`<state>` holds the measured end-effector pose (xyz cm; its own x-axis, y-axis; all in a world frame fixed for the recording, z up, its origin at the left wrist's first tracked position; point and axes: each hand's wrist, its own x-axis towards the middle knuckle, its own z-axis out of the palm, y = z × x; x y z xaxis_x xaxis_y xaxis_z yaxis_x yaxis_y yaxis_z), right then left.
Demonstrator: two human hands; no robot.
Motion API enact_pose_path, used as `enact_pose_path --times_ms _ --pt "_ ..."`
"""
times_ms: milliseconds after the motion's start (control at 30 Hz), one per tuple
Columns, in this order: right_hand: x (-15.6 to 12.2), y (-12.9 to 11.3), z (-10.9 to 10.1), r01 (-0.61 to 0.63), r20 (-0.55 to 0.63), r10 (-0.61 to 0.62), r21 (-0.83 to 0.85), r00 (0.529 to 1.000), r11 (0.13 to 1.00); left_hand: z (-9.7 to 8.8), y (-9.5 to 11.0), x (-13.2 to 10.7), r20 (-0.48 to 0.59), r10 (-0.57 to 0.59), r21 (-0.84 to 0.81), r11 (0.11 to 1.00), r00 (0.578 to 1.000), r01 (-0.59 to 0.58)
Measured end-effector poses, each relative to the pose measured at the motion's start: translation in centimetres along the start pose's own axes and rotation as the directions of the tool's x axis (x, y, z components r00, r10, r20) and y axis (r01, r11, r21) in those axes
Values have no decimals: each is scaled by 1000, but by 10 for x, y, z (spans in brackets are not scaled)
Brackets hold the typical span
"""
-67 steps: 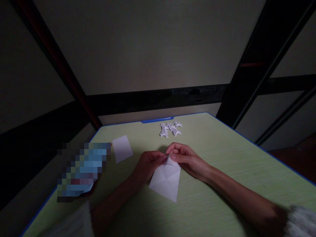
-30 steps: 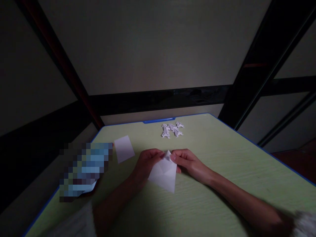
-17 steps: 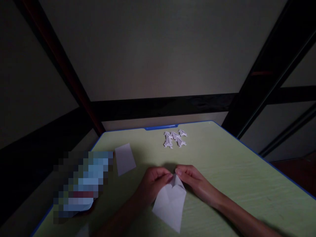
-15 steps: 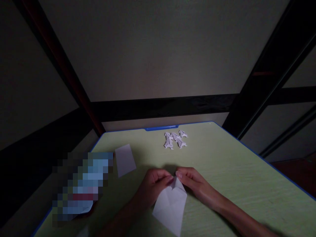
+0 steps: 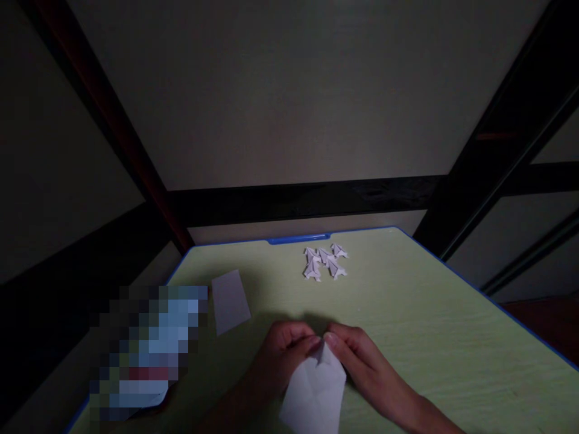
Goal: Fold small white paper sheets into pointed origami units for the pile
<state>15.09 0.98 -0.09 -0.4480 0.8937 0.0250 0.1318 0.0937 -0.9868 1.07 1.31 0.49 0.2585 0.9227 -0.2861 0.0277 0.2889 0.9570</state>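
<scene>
A creased white sheet of paper [image 5: 314, 395] is pinched at its far end between both hands, near the table's front. My left hand [image 5: 287, 349] is closed on the paper's upper left, thumb on top. Across from it, my right hand [image 5: 355, 352] grips the upper right beside a raised fold. The two thumbs almost meet at the paper's tip. Its lower end runs out of view. Beyond the hands lie several small folded white paper figures [image 5: 324, 261], grouped close together.
A flat white paper [image 5: 230, 301] lies left of my hands. Farther left, a blurred-out device with a bright screen [image 5: 156, 349] rests at the table's edge. The pale green table [image 5: 420, 319] has a blue rim and a blue handle-like strip [image 5: 299, 239] at its back, near a wall.
The view has tilted slightly, so everything sits a little lower. The fold at the paper's tip has changed shape between my fingers; both hands still grip it.
</scene>
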Motion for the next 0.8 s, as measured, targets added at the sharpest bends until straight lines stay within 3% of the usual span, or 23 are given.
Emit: enact_pose_path --times_ms 233,333,433,500,567,667,733,800 --pt "0 -1 -2 -20 64 16 54 998 998 -2 0 1 -23 -23 -53 998 999 22" --pt "0 -2 -2 -20 40 17 70 999 997 -2 -2 1 -36 -13 -54 998 999 11" --pt "1 0 1 -28 48 18 218 999 975 -4 -3 2 -27 -28 -107 994 999 25" --pt "3 0 1 -44 82 11 417 997 908 -7 -2 3 -37 -61 -199 979 997 52" --pt "5 -1 1 -94 96 41 657 995 748 -11 2 4 -110 -78 -306 951 991 41" --pt "7 -3 -1 -119 95 73 808 993 577 -14 8 5 -119 -121 -362 930 986 70" --pt "8 -3 -1 -111 89 65 809 994 577 -14 9 6 -128 -114 -390 919 985 56" --pt "8 -1 0 -103 82 62 768 995 632 -13 5 7 -115 -96 -387 921 989 45"
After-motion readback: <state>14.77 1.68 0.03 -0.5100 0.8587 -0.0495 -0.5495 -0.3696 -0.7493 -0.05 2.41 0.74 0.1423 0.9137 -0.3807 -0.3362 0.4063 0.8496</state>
